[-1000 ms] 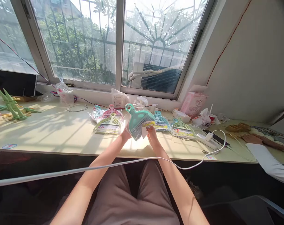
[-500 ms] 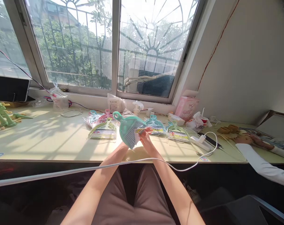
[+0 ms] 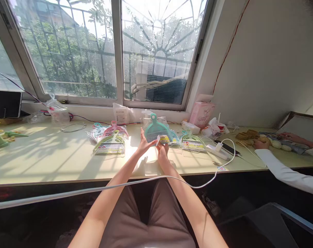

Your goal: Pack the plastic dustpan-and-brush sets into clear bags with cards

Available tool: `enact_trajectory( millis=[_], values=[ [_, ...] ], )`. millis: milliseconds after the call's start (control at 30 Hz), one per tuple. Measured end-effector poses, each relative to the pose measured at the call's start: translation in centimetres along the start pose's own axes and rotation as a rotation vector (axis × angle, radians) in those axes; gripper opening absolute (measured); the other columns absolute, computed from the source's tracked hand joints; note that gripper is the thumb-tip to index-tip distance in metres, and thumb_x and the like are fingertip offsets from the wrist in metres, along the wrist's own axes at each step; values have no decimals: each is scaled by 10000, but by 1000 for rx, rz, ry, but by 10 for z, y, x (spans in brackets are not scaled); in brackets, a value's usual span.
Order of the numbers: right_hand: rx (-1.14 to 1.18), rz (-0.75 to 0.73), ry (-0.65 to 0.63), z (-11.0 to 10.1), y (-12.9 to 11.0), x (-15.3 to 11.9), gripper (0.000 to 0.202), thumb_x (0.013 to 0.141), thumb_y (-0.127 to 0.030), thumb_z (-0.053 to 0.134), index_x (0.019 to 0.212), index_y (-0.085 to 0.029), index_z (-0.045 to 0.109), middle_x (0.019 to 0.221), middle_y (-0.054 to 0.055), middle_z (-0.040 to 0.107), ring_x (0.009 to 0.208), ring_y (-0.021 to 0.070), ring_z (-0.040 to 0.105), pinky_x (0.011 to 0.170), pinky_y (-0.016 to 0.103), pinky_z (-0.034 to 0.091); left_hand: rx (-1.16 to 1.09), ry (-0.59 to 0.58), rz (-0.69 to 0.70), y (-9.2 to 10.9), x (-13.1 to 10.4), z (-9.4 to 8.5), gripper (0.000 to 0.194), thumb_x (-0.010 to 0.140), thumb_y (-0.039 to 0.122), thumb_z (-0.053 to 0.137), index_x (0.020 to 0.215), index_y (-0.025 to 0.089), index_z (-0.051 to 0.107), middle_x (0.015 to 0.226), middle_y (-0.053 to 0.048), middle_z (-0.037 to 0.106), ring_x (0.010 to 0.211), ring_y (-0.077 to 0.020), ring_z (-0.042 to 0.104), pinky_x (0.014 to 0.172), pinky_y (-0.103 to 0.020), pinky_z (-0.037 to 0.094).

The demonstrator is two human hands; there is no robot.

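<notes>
A mint-green dustpan (image 3: 156, 129) stands upright in front of me with its ring handle at the top. A yellow and white card label (image 3: 164, 139) wraps its lower front edge. My left hand (image 3: 144, 144) grips the dustpan's left side, fingers along the edge and thumb reaching across to the label. From below, my right hand (image 3: 162, 151) holds the lower edge by the label; its fingertips are partly hidden. To the left lie a green dustpan set (image 3: 110, 144) and a pink one (image 3: 115, 128); another green set (image 3: 192, 142) lies to the right, all bagged.
A white cable (image 3: 94, 190) crosses in front of my forearms to a power strip (image 3: 218, 151). A pink box (image 3: 202, 113) stands by the window. At right, a co-worker's white sleeve (image 3: 278, 168) reaches over the table among brown items.
The dustpan has turned from tilted to upright and moved slightly right and away. My left hand has come from behind it to its left side. My right hand has shifted below the label.
</notes>
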State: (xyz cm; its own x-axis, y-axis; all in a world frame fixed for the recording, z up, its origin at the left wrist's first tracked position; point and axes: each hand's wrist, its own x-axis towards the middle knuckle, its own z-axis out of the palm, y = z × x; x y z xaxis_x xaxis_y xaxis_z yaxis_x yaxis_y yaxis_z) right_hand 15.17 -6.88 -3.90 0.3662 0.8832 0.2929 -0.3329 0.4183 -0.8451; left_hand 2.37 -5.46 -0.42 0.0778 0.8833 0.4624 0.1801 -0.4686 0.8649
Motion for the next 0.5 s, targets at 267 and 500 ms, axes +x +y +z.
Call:
enact_trajectory(
  millis=[267, 500],
  values=[
    [137, 144, 76, 10, 3, 3, 443, 628, -245, 756, 993, -308, 513, 846, -62, 661, 911, 193, 754, 882, 362, 704, 652, -230, 509, 32, -4, 4, 522, 1067, 91, 512, 1455, 304, 789, 1659, -131, 691, 1667, -349, 532, 1475, -616, 225],
    [150, 213, 40, 9, -3, 0, 452, 674, -169, 687, 1094, -297, 578, 879, -63, 689, 952, 190, 750, 990, 423, 709, 598, -541, 528, 34, 26, -3, 415, 964, 102, 661, 1281, 281, 860, 1513, -122, 794, 1514, -340, 661, 1350, -548, 445]
  ],
)
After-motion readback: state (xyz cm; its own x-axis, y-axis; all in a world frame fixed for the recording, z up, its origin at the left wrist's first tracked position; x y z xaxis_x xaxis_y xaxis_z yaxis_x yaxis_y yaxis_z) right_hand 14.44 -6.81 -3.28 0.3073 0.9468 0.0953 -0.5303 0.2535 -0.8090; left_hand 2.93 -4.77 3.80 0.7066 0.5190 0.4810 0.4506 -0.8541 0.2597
